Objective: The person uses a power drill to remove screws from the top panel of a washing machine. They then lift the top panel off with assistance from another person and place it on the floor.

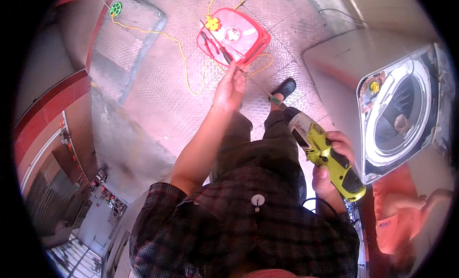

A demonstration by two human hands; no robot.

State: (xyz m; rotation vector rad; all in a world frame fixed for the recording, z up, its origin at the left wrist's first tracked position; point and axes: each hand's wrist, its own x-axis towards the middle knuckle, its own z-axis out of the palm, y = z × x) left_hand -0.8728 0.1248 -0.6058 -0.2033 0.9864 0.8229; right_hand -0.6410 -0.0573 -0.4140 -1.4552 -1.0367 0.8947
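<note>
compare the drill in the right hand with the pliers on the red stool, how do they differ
The drill is mostly lime-yellow and black; the pliers have red handles and a dark head. The drill is bulky, while the pliers are slim and smaller. The drill is gripped in the right hand; the pliers lie on the red stool. Both are tools with dark parts.

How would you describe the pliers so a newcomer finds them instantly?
On the patterned floor, just beyond the person's left hand, sits a red plastic stand. The pliers lie on top, near its left edge. Their paired red handles set them apart from the screwdriver beside them, which has one handle.
</note>
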